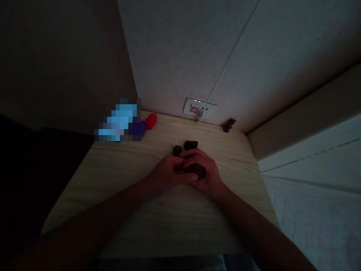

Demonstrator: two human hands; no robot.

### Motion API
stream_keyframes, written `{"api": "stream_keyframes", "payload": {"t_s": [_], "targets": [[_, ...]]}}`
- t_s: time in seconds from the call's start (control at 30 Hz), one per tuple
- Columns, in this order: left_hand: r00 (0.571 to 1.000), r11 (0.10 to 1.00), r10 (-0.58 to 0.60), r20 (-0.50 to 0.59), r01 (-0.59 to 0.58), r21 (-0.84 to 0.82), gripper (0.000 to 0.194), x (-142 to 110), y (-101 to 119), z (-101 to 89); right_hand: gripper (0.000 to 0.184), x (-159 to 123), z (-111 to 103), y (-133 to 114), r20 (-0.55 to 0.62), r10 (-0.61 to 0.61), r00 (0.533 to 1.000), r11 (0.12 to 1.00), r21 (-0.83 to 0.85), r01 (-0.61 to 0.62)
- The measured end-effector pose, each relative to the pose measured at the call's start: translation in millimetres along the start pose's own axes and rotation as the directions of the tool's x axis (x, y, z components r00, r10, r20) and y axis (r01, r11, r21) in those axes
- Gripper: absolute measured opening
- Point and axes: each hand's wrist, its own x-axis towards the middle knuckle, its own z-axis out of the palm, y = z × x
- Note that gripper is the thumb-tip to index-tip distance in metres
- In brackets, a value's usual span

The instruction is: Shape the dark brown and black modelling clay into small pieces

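The left hand (166, 173) and right hand (210, 173) are meeting around a dark brown lump (199, 171), which is resting between the right fingers and palm, with the left thumb lying across its near side. The right fingers are curling over its far side; the left fingers seem to be pinching its left end, though their tips are hiding. The lump is looking roughly rounded, so shaping seems to be under way, and its covered side is leaving the rest untold. Just beyond the fingers, a small brown ball (177, 150) is sitting apart from the lump, apparently already rounded, and a black piece (191, 145) is lying so near the right fingers that it could be getting in their way. Farther ahead to the fingers' left, red (151, 121) and purple pieces (138, 128) are lying beside a blurred bright patch (118, 122); far to their right, a brown scrap (229, 125) is lying near the wall (175, 56).
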Motion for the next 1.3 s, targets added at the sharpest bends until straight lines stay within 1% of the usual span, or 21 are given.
{"api": "stream_keyframes", "payload": {"t_s": [0.07,0.17,0.23,0.33,0.4,0.5,0.57,0.63,0.7,0.77,0.83,0.9,0.93,1.0,1.07,1.13,1.23,1.3], "targets": [[1.0,1.0,-0.012,-0.013,0.012,-0.014,0.024,0.7,-0.4,-0.7,0.023,0.7,-0.6,-0.6,0.017,0.004,1.0,1.0,-0.009,-0.004],[0.999,0.998,-0.018,-0.029,0.017,-0.055,0.024,1.8,-0.7,-2.9,0.039,3.0,-4.6,-2.3,0.108,0.023,0.994,1.0,0.007,-0.024],[1.0,0.998,-0.006,-0.022,0.004,-0.061,0.023,1.9,-0.8,-4.2,0.045,4.2,-7.3,-2.9,0.147,0.047,0.988,0.998,0.044,-0.054],[0.999,1.0,0.029,0.045,-0.028,-0.005,0.016,0.7,0.0,-5.4,0.043,4.4,-8.8,-2.7,0.177,0.07,0.982,0.99,0.11,-0.09],[0.996,0.996,0.055,0.072,-0.059,0.06,0.014,-0.2,1.2,-5.7,0.043,3.9,-8.1,-2.3,0.21,0.043,0.977,0.993,0.101,-0.066],[0.996,0.986,0.084,0.04,-0.089,0.143,0.019,-0.5,2.6,-5.8,0.038,2.8,-5.6,-2.0,0.241,0.006,0.971,0.999,0.05,-0.018],[0.997,0.987,0.072,0.019,-0.074,0.146,0.02,0.1,2.3,-5.4,0.028,1.8,-3.4,-1.5,0.204,0.01,0.979,0.999,0.038,-0.019],[0.998,0.993,0.056,0.023,-0.058,0.104,0.022,0.9,1.1,-4.5,0.022,0.7,-1.2,-0.6,0.14,0.018,0.99,0.999,0.034,-0.023],[0.998,0.998,0.051,0.035,-0.053,0.045,0.023,1.4,-0.2,-3.3,0.02,0.0,0.3,0.1,0.078,0.026,0.997,0.999,0.035,-0.029],[0.999,0.999,0.041,0.033,-0.041,0.002,0.023,1.4,-0.6,-2.4,0.022,0.1,0.4,-0.2,0.041,0.031,0.999,0.999,0.03,-0.033],[1.0,0.999,0.024,0.018,-0.024,-0.028,0.021,1.2,0.0,-2.4,0.029,1.2,-0.9,-1.8,0.058,0.037,0.998,0.999,0.035,-0.039],[0.999,0.999,0.022,0.022,-0.021,-0.038,0.02,1.3,0.8,-3.5,0.037,2.4,-2.8,-3.8,0.116,0.052,0.992,0.996,0.069,-0.06],[0.999,0.999,0.025,0.031,-0.024,-0.033,0.019,1.5,1.1,-4.3,0.037,2.9,-3.4,-4.7,0.145,0.065,0.987,0.993,0.092,-0.079],[0.998,1.0,0.023,0.057,-0.023,-0.002,0.018,2.0,1.2,-5.9,0.033,3.0,-3.3,-5.8,0.165,0.096,0.982,0.984,0.133,-0.118],[0.997,1.0,0.007,0.074,-0.009,0.015,0.018,2.6,0.8,-6.6,0.029,2.2,-1.8,-6.1,0.155,0.114,0.981,0.979,0.153,-0.137],[0.997,1.0,-0.009,0.074,0.009,-0.002,0.018,2.9,0.6,-6.1,0.029,1.2,-0.2,-6.2,0.126,0.115,0.985,0.98,0.147,-0.133],[0.999,0.998,-0.019,0.047,0.022,-0.059,0.017,2.8,1.2,-4.0,0.027,0.8,0.0,-6.5,0.064,0.102,0.993,0.99,0.095,-0.107],[1.0,0.997,-0.02,0.02,0.021,-0.069,0.017,2.5,1.3,-3.5,0.029,1.5,-1.2,-6.3,0.058,0.089,0.994,0.994,0.065,-0.093]]}}
